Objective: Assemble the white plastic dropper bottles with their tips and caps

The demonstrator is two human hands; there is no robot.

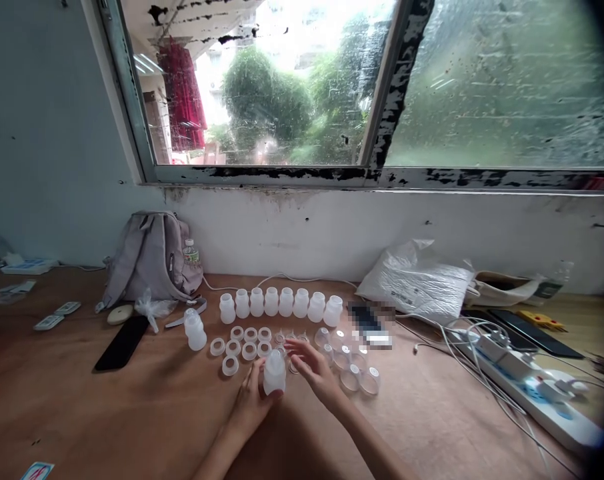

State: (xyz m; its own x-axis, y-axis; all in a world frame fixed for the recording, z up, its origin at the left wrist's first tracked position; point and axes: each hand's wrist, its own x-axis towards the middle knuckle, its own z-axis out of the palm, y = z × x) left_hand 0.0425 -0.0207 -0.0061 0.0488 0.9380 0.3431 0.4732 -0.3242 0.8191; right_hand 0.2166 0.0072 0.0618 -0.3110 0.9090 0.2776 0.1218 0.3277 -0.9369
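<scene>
My left hand [251, 402] is closed around a small frosted white baby bottle [275, 375], held upright low over the table. A paler, narrower top shows on the bottle. Just right of it, my right hand [316, 373] has its fingers stretched out and apart, holding nothing that I can see. Clear bottle nipples [281, 338] lie behind my hands, partly covered by the right fingers. Several white screw rings [233, 347] are grouped to the left, and several clear dome caps [351, 379] to the right. Open bottles [271, 302] stand in a row behind.
Another bottle with a top fitted [195, 331] stands left of the rings. Farther left are a black phone [123, 343] and a grey backpack [147, 257]. On the right lie a plastic-wrapped package [416, 283], a power strip [537, 393] and loose white cables [492, 393].
</scene>
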